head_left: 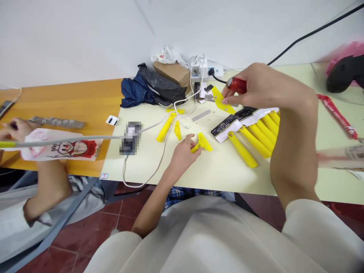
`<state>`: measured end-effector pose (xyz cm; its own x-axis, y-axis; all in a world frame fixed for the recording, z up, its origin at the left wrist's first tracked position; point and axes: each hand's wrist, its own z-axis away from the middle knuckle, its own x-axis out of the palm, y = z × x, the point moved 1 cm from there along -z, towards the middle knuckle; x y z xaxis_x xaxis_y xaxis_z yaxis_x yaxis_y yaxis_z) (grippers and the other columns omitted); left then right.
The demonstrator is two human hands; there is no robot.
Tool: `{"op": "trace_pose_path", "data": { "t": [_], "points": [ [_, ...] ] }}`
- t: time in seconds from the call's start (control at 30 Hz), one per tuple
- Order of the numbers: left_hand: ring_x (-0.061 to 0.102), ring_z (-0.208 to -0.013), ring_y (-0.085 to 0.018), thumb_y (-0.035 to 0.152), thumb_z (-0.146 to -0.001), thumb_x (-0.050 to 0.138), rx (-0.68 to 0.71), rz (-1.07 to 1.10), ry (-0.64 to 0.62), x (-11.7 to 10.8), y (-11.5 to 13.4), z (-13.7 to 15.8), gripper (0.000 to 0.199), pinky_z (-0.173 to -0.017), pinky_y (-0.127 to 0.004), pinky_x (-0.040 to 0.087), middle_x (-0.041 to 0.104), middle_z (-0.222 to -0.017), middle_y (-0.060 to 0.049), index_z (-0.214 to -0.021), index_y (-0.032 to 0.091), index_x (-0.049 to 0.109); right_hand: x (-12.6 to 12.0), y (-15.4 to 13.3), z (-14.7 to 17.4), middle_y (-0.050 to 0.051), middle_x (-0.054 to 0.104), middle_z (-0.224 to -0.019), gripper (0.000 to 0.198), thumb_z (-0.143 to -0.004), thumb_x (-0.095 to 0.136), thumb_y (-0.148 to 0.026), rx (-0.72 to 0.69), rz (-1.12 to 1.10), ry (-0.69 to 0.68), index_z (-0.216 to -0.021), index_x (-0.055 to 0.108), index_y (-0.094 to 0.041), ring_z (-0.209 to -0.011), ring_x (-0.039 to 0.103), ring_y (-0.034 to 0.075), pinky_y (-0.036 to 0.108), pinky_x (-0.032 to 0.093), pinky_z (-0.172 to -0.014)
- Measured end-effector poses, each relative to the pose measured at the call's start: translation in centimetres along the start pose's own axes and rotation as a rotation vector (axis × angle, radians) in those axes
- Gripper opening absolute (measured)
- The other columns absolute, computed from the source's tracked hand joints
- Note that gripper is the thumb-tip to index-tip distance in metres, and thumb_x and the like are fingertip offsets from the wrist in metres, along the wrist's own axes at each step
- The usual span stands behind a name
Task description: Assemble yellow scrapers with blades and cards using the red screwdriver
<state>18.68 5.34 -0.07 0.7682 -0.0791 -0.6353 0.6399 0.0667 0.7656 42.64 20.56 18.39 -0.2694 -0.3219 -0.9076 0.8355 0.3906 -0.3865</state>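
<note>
My left hand (184, 153) is closed around the handle of a yellow plastic scraper (205, 142), low over the table's front part. Higher up, my right hand (253, 87) grips a screwdriver (236, 85) by its red see-through handle; its shaft is hidden. The same fingertips pinch a flat yellow scraper head piece (222, 100) with small screws or holes in it. Beneath my right forearm lie several yellow-handled scrapers (247, 151) with black-and-white card sleeves (226, 128). A bare metal blade (201, 115) rests between my hands, and tiny screws or bits lie near it.
Loose yellow scraper parts (166, 127) lie left, under a white cable (162, 151). Behind them are a dark blue umbrella-like bundle (136, 91), a cardboard box (172, 72) and a power strip (217, 70). Another person's hand (18, 131) is at the orange table (93, 98).
</note>
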Motion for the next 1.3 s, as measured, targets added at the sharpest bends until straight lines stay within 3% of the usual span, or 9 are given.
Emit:
{"op": "trace_pose_path", "data": {
  "t": [0.13,0.23,0.33,0.5,0.57,0.67,0.83,1.03,1.3],
  "points": [
    [0.074,-0.09,-0.02,0.039,-0.088,0.088,-0.051,0.391,-0.066,-0.3,0.3,-2.3,0.059,-0.077,-0.037,0.066,0.075,-0.114,-0.008,-0.14,0.021,0.066,0.9,-0.9,-0.4,0.001,0.055,-0.072,0.03,-0.1,0.072,-0.043,-0.106,0.011,-0.08,-0.085,0.057,-0.022,-0.067,0.04,0.016,0.038,0.032,-0.069],
    [0.073,-0.089,-0.017,0.039,-0.086,0.09,-0.058,0.655,-0.147,-0.2,0.8,-4.2,0.048,-0.069,-0.034,0.068,0.072,-0.13,-0.012,-0.125,0.019,0.071,1.8,-1.3,-1.1,-0.001,0.05,-0.071,0.029,-0.099,0.069,-0.037,-0.172,0.035,-0.128,-0.083,0.051,-0.022,-0.066,0.037,0.014,0.037,0.03,-0.067],
    [0.073,-0.091,-0.018,0.037,-0.082,0.093,-0.031,0.775,-0.174,0.4,1.4,-5.6,0.044,-0.059,-0.029,0.064,0.073,-0.133,-0.012,-0.114,0.02,0.067,2.7,-1.4,-1.9,-0.001,0.051,-0.073,0.028,-0.098,0.068,-0.033,-0.221,0.058,-0.157,-0.082,0.049,-0.021,-0.067,0.039,0.014,0.037,0.028,-0.066],
    [0.067,-0.073,-0.013,0.047,-0.087,0.091,-0.082,0.84,-0.208,1.3,2.0,-5.8,0.066,-0.046,-0.023,0.048,0.079,-0.122,-0.011,-0.136,0.025,0.053,3.4,-1.3,-2.7,-0.002,0.044,-0.068,0.035,-0.097,0.069,-0.035,-0.218,0.054,-0.16,-0.079,0.043,-0.022,-0.065,0.035,0.014,0.037,0.026,-0.065],
    [0.062,-0.071,-0.012,0.052,-0.092,0.088,-0.092,0.914,-0.23,1.3,2.1,-5.4,0.068,-0.049,-0.023,0.046,0.08,-0.12,-0.012,-0.143,0.025,0.052,3.4,-1.4,-2.7,-0.002,0.044,-0.067,0.037,-0.097,0.069,-0.036,-0.219,0.057,-0.148,-0.078,0.041,-0.022,-0.064,0.034,0.014,0.037,0.026,-0.065],
    [0.067,-0.085,-0.014,0.057,-0.098,0.079,-0.07,1.061,-0.318,1.2,2.0,-4.9,0.062,-0.059,-0.024,0.05,0.078,-0.131,-0.015,-0.146,0.023,0.057,3.1,-1.6,-2.4,-0.003,0.045,-0.064,0.038,-0.096,0.07,-0.038,-0.208,0.075,-0.107,-0.076,0.042,-0.023,-0.06,0.035,0.014,0.037,0.027,-0.064],
    [0.077,-0.112,-0.023,0.044,-0.096,0.086,-0.087,1.233,-0.41,1.3,1.7,-4.7,0.066,-0.084,-0.032,0.058,0.074,-0.146,-0.017,-0.154,0.026,0.061,2.8,-1.7,-2.0,-0.002,0.048,-0.064,0.039,-0.099,0.067,-0.037,-0.194,0.083,-0.047,-0.074,0.041,-0.024,-0.06,0.036,0.014,0.037,0.03,-0.064],
    [0.079,-0.121,-0.031,0.035,-0.084,0.097,-0.127,1.266,-0.351,1.4,1.7,-4.9,0.058,-0.093,-0.038,0.061,0.074,-0.148,-0.017,-0.134,0.022,0.072,3.9,-1.6,-2.9,-0.004,0.046,-0.064,0.036,-0.094,0.071,-0.031,-0.222,0.088,-0.13,-0.075,0.042,-0.022,-0.06,0.035,0.013,0.036,0.027,-0.065],
    [0.084,-0.095,-0.024,0.048,-0.082,0.097,-0.112,1.229,-0.155,1.9,1.2,-5.2,0.056,-0.066,-0.028,0.062,0.085,-0.116,-0.011,-0.117,0.023,0.062,5.4,-2.2,-3.4,-0.003,0.04,-0.063,0.034,-0.093,0.065,-0.019,-0.276,0.107,-0.194,-0.073,0.038,-0.022,-0.061,0.03,0.013,0.038,0.022,-0.065]
  ]
}}
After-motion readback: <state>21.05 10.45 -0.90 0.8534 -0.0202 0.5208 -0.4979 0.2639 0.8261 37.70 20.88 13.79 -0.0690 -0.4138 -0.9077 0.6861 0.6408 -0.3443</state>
